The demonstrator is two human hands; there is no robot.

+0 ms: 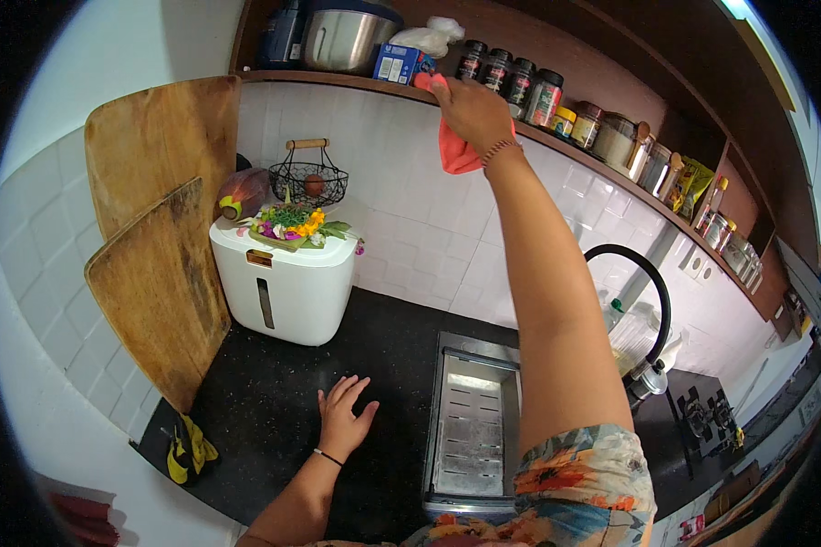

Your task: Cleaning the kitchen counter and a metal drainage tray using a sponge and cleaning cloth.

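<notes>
My right hand (475,113) is raised to the wooden shelf (342,81) and grips a coral-red cloth (460,152). Part of the cloth lies at the shelf's front edge; the rest hangs below my palm. Just left of it stands a blue box (395,64), and several black-lidded spice jars (498,68) line up behind and to the right. My left hand (345,417) is over the black speckled countertop (383,362), fingers spread, holding nothing. Whether its palm touches the surface, I cannot tell.
A white bin (284,301) bears a flower offering (294,225), a banana blossom (245,191) and a wire basket (308,179). Two wooden boards (157,294) lean at left. The sink (472,431), its black faucet (663,294) and a gas hob (708,414) lie rightward.
</notes>
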